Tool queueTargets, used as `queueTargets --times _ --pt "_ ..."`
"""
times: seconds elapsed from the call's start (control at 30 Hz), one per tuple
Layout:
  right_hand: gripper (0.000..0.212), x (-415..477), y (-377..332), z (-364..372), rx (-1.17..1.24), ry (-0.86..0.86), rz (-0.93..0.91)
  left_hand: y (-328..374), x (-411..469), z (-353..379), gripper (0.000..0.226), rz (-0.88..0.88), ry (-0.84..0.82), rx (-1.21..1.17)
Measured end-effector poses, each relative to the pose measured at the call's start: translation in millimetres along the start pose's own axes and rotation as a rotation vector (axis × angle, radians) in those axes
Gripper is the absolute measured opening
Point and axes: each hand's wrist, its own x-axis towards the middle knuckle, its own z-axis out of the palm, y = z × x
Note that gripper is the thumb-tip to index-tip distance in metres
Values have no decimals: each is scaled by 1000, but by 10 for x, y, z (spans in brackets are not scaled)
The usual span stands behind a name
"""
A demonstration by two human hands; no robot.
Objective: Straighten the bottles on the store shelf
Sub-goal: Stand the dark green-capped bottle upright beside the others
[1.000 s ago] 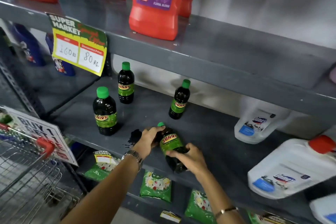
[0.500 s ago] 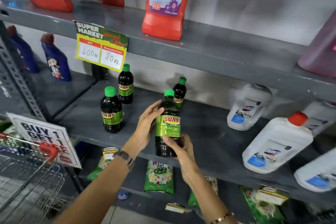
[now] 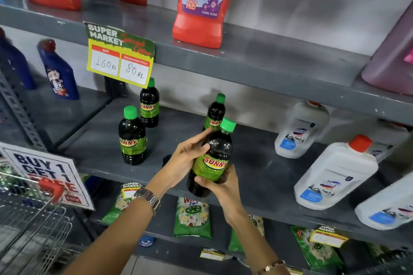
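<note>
I hold a dark Sunny bottle (image 3: 214, 158) with a green cap, nearly upright and leaning slightly right, over the front of the grey middle shelf (image 3: 257, 176). My left hand (image 3: 185, 158) wraps its upper left side. My right hand (image 3: 220, 187) grips its lower part from below. Three more Sunny bottles stand upright on the shelf: one at front left (image 3: 132, 136), one behind it (image 3: 149, 105), one (image 3: 215, 111) just behind the held bottle.
White jugs with red caps (image 3: 335, 174) (image 3: 301, 129) lie tilted on the shelf's right. A red cleaner bottle (image 3: 201, 4) stands on the upper shelf beside a price tag (image 3: 120, 53). A shopping cart (image 3: 29, 219) is at lower left. Green packets (image 3: 192, 219) fill the lower shelf.
The bottle lay on its side on the shelf a second ago; both hands have lifted it upright and moved it slightly right and back.
</note>
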Motion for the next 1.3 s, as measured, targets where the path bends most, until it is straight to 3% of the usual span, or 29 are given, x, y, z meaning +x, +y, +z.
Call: queueTargets --times 0.2,0.4,0.7,0.9,1.07,1.3 --pt "69 477 140 -151 -236 93 14 -285 207 -64 45 -128 38 172" --pt "71 861 207 -235 -459 -10 49 -471 388 -73 43 -139 145 202" --pt "75 979 433 -435 -415 -49 79 -650 512 -174 26 -214 165 264" --pt "74 979 598 -601 -467 -205 161 -960 380 -266 63 -209 93 410" --pt "66 944 610 -504 -475 -101 151 -1039 340 -269 70 -173 95 404" --pt "88 928 544 -268 -628 -169 149 -981 225 -567 68 -140 100 442"
